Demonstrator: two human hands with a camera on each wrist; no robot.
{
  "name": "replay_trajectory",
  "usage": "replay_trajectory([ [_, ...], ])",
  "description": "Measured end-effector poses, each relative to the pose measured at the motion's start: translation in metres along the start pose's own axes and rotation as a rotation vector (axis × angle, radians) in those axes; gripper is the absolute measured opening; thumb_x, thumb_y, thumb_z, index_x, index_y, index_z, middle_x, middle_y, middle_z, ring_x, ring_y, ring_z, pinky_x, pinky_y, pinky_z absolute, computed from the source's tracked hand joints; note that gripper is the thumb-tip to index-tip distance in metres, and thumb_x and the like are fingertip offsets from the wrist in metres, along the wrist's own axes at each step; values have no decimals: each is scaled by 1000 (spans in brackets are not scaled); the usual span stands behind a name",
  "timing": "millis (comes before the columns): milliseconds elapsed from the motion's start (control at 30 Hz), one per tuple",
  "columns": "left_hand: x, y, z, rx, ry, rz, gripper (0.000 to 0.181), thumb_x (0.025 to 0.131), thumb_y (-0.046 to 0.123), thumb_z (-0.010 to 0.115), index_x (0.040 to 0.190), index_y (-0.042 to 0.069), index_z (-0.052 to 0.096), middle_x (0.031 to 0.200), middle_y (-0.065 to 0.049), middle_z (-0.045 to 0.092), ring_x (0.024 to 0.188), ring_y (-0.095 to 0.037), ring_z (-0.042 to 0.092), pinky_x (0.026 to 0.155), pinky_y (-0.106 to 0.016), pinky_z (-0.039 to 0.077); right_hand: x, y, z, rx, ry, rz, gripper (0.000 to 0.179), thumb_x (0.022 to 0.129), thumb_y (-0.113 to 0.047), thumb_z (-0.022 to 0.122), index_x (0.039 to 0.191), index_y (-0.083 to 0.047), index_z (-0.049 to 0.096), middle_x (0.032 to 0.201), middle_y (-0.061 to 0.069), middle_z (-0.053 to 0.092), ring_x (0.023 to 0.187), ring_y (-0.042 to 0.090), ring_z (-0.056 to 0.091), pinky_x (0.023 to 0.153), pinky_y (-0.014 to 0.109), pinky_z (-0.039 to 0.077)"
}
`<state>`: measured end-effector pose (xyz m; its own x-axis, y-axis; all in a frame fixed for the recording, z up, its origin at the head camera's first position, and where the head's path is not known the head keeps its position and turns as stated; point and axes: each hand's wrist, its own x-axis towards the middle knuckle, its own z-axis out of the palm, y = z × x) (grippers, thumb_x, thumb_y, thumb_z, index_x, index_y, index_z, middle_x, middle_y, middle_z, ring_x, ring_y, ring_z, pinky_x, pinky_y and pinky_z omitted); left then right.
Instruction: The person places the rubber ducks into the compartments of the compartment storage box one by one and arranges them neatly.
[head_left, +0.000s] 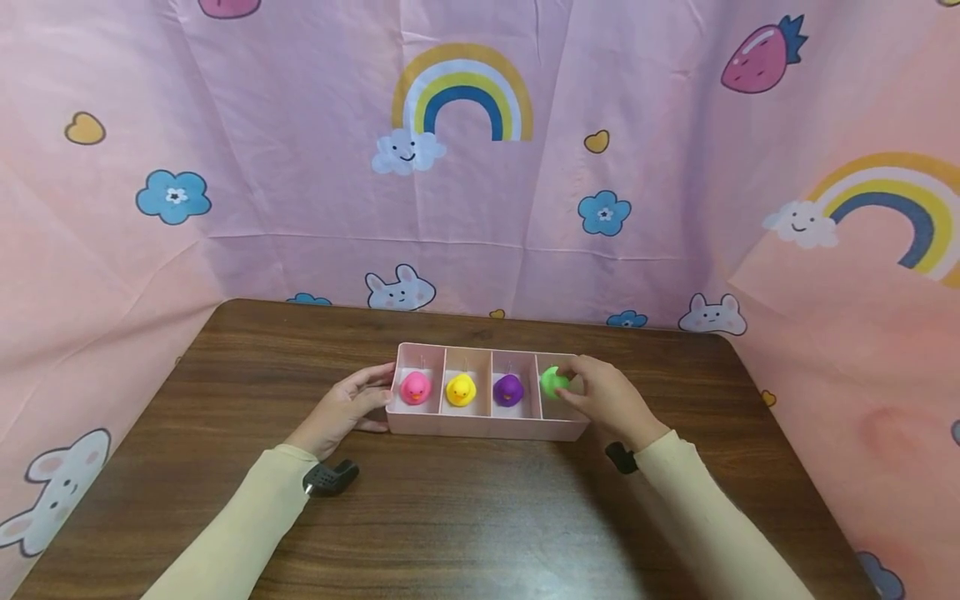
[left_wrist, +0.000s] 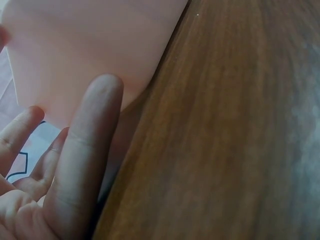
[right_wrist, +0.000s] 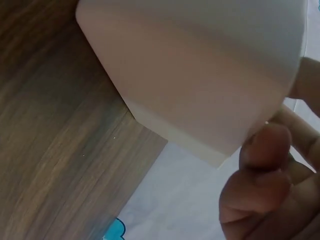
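Observation:
A pale pink tray [head_left: 487,427] with several compartments stands on the table. From left to right its compartments hold a pink toy duck [head_left: 415,387], a yellow duck [head_left: 461,389], a purple duck [head_left: 508,390] and a light green duck [head_left: 552,382]. My left hand [head_left: 347,410] touches the tray's left end; in the left wrist view its fairly straight fingers [left_wrist: 95,125] press that wall. Over the rightmost compartment, my right hand [head_left: 609,400] pinches the green duck between thumb and finger, which partly cover it. Curled fingers [right_wrist: 265,190] show beside the tray's end in the right wrist view.
The dark wooden table [head_left: 487,517] has rounded far corners. A pink printed cloth [head_left: 300,150] hangs behind it and along both sides. Each wrist carries a black strap mount [head_left: 330,477]. Thin clear tags stand up behind three of the ducks.

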<state>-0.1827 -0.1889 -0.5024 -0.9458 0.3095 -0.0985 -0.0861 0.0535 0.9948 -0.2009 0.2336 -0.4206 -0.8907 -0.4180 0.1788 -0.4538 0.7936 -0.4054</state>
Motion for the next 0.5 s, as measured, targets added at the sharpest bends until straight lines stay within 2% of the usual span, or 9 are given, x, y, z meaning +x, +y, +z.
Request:
replay_trajectory([
  [133, -1, 0, 0, 3, 2, 2, 61, 105, 23, 62, 158, 7, 38, 160, -24, 39, 127, -35, 60, 87, -45, 62, 6, -2, 3, 17, -54, 17, 19, 91, -16, 80, 105, -9, 70, 100, 3, 73, 92, 22, 70, 83, 43, 59],
  [500, -1, 1, 2, -4, 6, 0, 61, 104, 22, 63, 158, 6, 38, 160, -25, 40, 128, -38, 59, 86, -44, 63, 13, -4, 3, -28, -124, 58, 19, 91, -15, 79, 105, -7, 70, 103, 8, 74, 93, 24, 69, 85, 45, 58],
])
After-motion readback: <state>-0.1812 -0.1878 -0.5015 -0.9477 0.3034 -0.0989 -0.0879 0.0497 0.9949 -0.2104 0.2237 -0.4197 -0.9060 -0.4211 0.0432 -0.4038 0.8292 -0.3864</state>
